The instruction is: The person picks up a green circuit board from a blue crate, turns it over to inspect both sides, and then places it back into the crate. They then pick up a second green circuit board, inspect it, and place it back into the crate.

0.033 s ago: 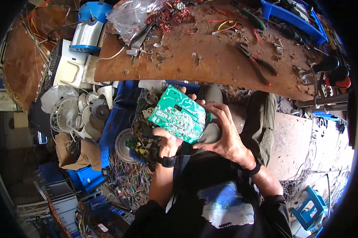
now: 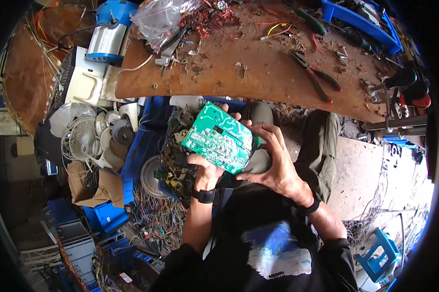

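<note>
A green circuit board (image 2: 218, 138) is held tilted above my lap, its soldered side facing up. My left hand (image 2: 207, 174) supports it from below, the thumb at the lower left edge and fingertips showing past the top edge. Around the board's right end curves my right hand (image 2: 278, 170), with fingers at the upper right edge and the thumb by the lower corner. Whatever sits on the board's underside is hidden. Beyond it, red-handled pliers (image 2: 314, 78) lie on the brown workbench (image 2: 205, 80).
Wire scraps and small metal bits litter the bench, with a clear plastic bag (image 2: 156, 19) at its far left. Fan grilles (image 2: 78, 138) and a cardboard box (image 2: 107, 187) stand left. Loose cables (image 2: 156, 219) heap beside me; a blue stool (image 2: 379, 255) is at lower right.
</note>
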Motion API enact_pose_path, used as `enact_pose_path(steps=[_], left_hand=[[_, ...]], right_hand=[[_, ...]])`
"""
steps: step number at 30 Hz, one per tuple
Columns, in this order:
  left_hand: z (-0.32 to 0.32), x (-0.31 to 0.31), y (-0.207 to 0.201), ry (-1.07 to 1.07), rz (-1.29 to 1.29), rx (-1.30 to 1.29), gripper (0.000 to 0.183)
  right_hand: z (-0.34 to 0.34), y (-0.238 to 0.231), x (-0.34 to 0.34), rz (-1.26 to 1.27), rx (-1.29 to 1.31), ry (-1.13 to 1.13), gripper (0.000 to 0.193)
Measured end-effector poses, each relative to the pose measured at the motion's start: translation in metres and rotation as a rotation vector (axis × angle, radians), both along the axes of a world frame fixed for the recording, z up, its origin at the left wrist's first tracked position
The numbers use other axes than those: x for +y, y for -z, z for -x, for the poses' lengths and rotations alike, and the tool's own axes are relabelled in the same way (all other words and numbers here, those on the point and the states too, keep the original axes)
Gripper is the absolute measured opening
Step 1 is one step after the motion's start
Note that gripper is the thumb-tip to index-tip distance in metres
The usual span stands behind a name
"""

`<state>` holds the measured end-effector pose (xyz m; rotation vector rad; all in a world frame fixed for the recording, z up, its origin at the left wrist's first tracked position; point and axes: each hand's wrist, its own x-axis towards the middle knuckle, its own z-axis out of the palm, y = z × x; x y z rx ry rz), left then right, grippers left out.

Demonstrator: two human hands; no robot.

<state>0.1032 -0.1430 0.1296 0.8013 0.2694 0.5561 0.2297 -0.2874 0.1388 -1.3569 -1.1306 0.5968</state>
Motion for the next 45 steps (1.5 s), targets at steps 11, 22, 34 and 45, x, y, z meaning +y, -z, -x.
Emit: enact_pose_path(steps=[11, 22, 34, 45], left_hand=[[0.002, 0.001, 0.0, -0.005, -0.011, -0.031, 0.145], [0.005, -0.008, -0.019, -0.082, -0.4, 0.18, 0.092], [0.007, -0.017, -0.056, -0.424, -0.899, 0.601, 0.027], [0.008, -0.019, -0.045, -0.348, -0.716, 0.532, 0.021]], right_hand=[[0.002, -0.002, 0.002, -0.003, 0.008, 0.005, 0.104], [-0.005, 0.003, -0.002, -0.028, 0.614, -0.268, 0.098], [-0.014, 0.007, -0.005, 0.089, 1.367, -0.582, 0.113], [-0.014, 0.017, -0.007, -0.015, 1.591, -0.646, 0.08]])
